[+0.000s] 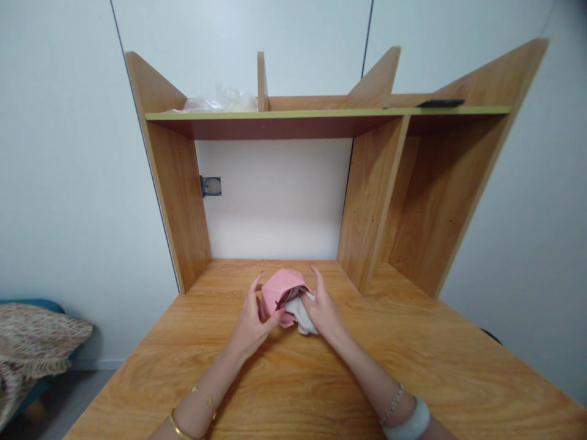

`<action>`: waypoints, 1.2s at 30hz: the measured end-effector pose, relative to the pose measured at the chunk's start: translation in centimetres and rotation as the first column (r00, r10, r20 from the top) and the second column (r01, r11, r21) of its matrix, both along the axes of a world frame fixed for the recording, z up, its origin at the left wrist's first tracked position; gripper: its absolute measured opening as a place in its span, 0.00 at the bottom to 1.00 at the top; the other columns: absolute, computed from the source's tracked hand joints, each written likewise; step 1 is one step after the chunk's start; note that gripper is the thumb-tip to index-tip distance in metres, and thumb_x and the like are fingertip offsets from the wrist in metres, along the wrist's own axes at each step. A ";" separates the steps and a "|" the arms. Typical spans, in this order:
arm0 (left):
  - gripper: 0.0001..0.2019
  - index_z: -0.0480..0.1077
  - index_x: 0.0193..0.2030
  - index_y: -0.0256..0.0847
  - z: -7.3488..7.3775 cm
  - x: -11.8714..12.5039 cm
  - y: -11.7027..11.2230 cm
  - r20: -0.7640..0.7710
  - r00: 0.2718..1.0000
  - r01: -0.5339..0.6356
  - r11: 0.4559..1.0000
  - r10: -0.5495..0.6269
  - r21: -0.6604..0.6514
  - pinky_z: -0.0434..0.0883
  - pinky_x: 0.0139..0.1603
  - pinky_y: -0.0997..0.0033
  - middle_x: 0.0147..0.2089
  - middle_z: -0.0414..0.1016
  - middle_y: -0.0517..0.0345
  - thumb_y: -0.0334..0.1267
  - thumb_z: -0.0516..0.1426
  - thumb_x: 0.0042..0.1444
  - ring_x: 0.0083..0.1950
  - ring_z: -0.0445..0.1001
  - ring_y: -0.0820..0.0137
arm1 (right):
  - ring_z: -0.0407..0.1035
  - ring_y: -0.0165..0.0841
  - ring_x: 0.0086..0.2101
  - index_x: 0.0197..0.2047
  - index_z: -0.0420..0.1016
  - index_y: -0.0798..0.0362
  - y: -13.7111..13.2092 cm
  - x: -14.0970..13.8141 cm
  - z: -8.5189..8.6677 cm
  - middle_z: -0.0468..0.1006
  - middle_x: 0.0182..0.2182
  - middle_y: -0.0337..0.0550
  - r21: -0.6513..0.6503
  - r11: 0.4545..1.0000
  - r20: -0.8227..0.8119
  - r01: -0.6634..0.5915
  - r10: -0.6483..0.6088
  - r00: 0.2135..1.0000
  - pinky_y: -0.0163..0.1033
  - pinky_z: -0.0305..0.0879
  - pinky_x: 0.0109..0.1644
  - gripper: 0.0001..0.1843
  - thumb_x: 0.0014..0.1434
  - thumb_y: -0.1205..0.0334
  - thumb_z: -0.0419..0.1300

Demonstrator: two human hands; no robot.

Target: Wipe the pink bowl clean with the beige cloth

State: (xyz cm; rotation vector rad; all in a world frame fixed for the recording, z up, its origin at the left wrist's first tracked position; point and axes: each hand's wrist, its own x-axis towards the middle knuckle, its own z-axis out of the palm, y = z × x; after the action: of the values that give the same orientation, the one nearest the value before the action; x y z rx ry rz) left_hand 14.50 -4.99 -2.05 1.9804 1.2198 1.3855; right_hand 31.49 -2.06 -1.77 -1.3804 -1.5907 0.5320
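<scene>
Head view: the pink container [280, 286] is low over the middle of the worktop [413, 360], between both hands. It is tipped, its long axis running far-left to near-right, with the mouth towards the person; the left hand [250, 321] grips its left wall, fingers curled around it; the right hand [324, 308] has its fingers pinched on a white cloth [303, 318] that is stuffed partly into the mouth; a plastic bag [220, 99] lies on the shelf [321, 113].

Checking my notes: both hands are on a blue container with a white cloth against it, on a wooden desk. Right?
Not quite. The head view shows the container is pink, not blue. Otherwise yes: the left hand and right hand are on it, the white cloth against it, on the wooden desk.
</scene>
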 end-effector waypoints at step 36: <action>0.19 0.61 0.28 0.36 -2.0 -0.4 2.7 0.591 0.789 0.082 0.925 0.168 -0.372 0.49 0.10 0.83 0.08 0.56 0.70 0.54 0.50 0.47 0.09 0.53 0.80 | 0.68 0.42 0.40 0.56 0.53 0.58 2.1 4.5 -0.5 0.73 0.40 0.56 -0.115 0.949 0.378 0.295 -0.233 0.896 0.39 0.58 0.37 0.27 0.54 0.60 0.50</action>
State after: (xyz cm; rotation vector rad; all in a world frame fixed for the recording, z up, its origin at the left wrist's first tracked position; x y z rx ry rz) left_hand 14.11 -2.24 -4.02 1.0979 1.1046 1.5075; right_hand 35.94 0.02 -2.24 -1.8776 -1.6299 0.2609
